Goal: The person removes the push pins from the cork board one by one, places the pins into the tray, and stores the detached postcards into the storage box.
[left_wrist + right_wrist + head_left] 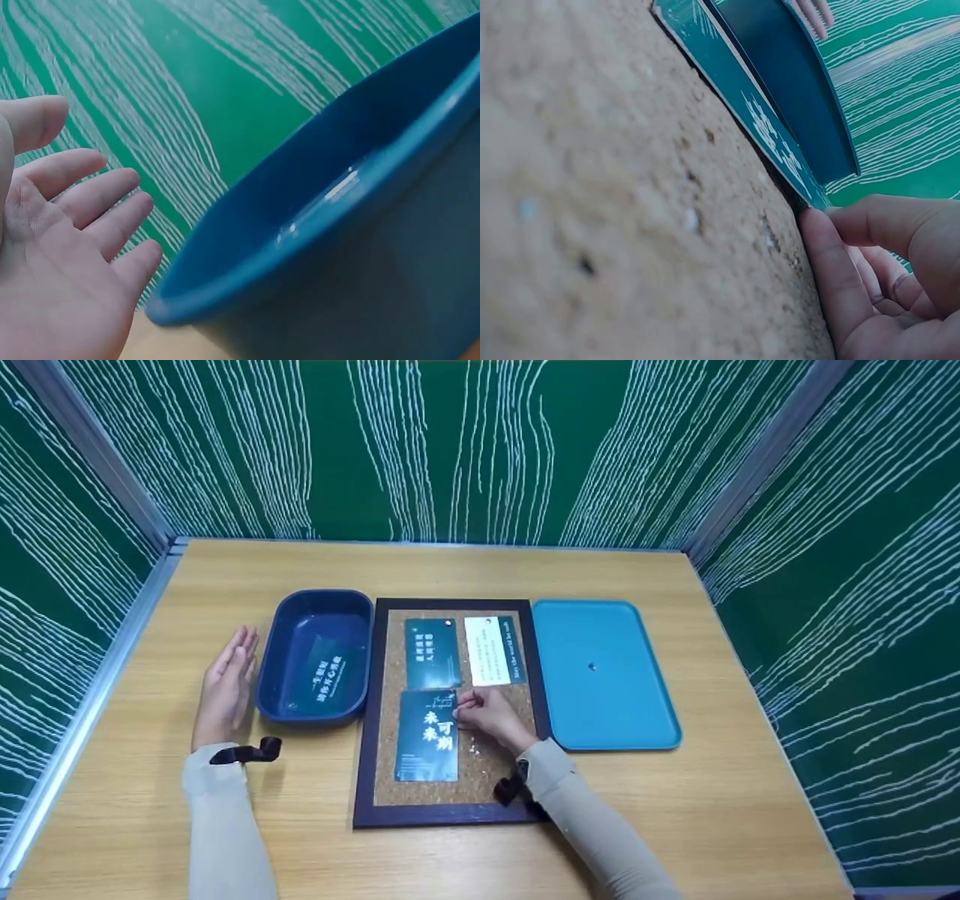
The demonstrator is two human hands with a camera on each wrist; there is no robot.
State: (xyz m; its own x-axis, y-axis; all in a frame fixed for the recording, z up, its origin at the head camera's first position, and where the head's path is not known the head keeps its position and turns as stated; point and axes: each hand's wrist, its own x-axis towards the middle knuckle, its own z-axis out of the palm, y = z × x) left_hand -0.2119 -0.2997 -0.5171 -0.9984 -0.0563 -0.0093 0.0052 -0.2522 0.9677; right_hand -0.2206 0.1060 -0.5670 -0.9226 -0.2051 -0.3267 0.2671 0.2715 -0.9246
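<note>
My right hand point(491, 716) is over the framed corkboard point(420, 795), its thumb and index finger pinching the upper right corner of a dark green card point(427, 757) with white lettering. Seen from the right wrist, that card point(735, 97) lies at a slant over the cork, with the fingertips point(815, 217) at its corner. Above it on the board are another green card point(433, 664) and a white-and-green card point(487, 652), each with a pin at its top. My left hand point(225, 686) stands beside the dark blue basin point(274, 660), fingers extended, holding nothing.
Inside the basin lies one more green card point(319, 675) with white lettering. Right of the board sits a turquoise tray point(607, 705) bearing a small pin point(592, 666). Green panels point(585, 450) with white streaks stand around the wooden table point(315, 825).
</note>
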